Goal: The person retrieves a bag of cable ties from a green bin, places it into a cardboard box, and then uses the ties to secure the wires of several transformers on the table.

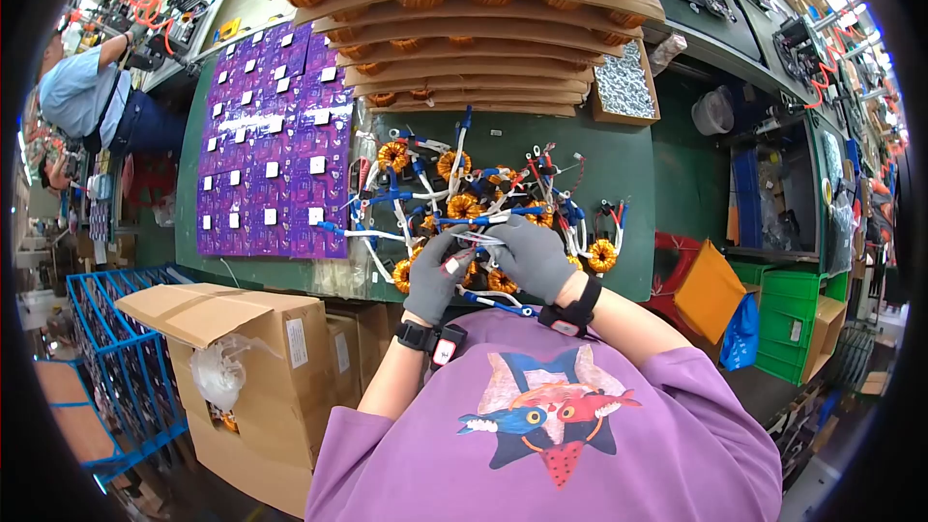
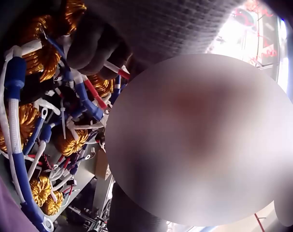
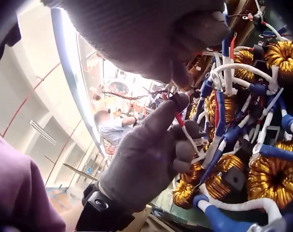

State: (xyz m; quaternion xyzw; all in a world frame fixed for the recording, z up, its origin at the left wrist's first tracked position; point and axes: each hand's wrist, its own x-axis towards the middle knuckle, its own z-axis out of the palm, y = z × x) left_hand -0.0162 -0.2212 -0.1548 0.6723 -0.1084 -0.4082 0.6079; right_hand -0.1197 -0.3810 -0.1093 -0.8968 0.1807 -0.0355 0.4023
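Both hands wear grey gloves and meet over a pile of copper-wound rings with cables. My left hand [image 1: 435, 275] pinches a thin white wire with a red sleeve [image 3: 180, 120] between thumb and fingers. My right hand [image 1: 532, 256] is beside it, its curled fingers on thin wires [image 1: 480, 240] close to the left thumb; its exact grip is partly hidden. Copper rings [image 3: 274, 176] with white and blue-sleeved cables [image 3: 219, 116] lie below and around the hands. In the left wrist view, rings [image 2: 40, 188] lie near my left fingers [image 2: 95, 50]; a large blur covers much of that view.
Purple boards [image 1: 275, 145] with white squares lie on the green table [image 1: 619, 159] at left. Stacked cardboard layers [image 1: 474, 72] with copper rings stand at the back, beside a box of metal parts [image 1: 624, 84]. A cardboard box [image 1: 251, 396] stands front left, green crates [image 1: 788, 324] right.
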